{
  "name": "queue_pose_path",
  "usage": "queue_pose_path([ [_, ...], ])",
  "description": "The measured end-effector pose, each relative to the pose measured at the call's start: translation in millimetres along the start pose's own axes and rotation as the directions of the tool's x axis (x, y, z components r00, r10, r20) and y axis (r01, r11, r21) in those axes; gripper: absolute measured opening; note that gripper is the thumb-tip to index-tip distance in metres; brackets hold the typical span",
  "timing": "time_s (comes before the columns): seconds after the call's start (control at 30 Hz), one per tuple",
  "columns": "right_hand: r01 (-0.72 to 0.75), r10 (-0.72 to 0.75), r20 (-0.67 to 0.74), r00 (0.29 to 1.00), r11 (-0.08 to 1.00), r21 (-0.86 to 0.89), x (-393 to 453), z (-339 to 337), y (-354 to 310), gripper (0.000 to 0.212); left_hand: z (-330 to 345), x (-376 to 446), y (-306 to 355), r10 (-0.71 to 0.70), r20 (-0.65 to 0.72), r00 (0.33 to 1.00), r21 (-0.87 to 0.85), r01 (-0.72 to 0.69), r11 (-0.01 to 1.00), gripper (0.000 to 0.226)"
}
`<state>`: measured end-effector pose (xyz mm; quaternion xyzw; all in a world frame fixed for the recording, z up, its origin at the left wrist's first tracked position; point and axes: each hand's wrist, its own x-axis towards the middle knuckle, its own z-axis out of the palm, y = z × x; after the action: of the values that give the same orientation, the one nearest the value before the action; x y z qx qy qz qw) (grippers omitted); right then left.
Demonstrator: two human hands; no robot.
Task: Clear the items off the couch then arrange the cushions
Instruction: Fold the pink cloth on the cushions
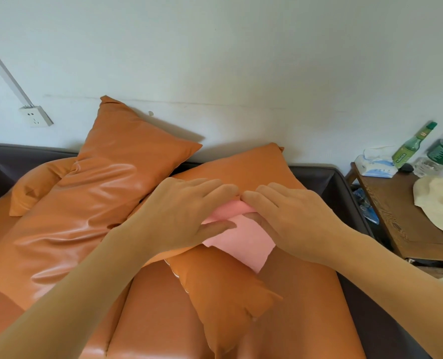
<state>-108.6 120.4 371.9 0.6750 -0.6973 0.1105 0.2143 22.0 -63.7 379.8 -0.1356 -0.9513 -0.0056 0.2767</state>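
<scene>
An orange couch point(163, 307) against a white wall holds loose cushions point(98, 198). The left hand point(184, 211) and right hand point(292, 218) pinch a pink cloth point(243, 239), thumbs under its fold. Clearing seems underway; next, lift it off.

Folded pink cloth point(241, 237) lies atop tilted orange cushions point(106, 193) on couch point(344, 187).

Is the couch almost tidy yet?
Not yet. A cap, bottles and tissues sit on the side table, perhaps already cleared. Both hands, left hand and right hand, are holding a pink cloth that lies on a cushion. The orange cushions still lie tumbled, waiting to be arranged.
</scene>
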Motion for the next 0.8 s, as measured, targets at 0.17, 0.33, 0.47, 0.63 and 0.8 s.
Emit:
queue_pose_path([
  [0.17,-0.041,0.042,-0.012,0.999,0.997,0.069,-4,-2,-1,0.04,12,-8,3,0.039,-0.06,0.997,0.043,-0.037,0.998,0.015],
  [0.33,0.043,-0.04,-0.146,0.988,0.999,0.016,-9,9,-3,0.023,12,-11,7,0.032,-0.041,0.999,0.028,-0.031,0.999,0.036],
  [0.47,-0.011,0.024,-0.148,0.989,0.996,0.087,-9,11,-4,0.026,13,-14,11,0.028,-0.111,0.993,0.051,-0.023,0.998,0.027],
  [0.63,-0.038,0.044,-0.03,0.999,0.987,0.155,-7,4,-4,0.043,11,-15,12,-0.001,-0.052,0.999,0.074,0.004,0.997,0.026],
  [0.8,-0.01,0.013,-0.032,0.999,0.995,0.096,-3,-4,-1,0.035,2,-13,14,-0.111,0.045,0.993,-0.089,0.115,0.989,0.029],
])
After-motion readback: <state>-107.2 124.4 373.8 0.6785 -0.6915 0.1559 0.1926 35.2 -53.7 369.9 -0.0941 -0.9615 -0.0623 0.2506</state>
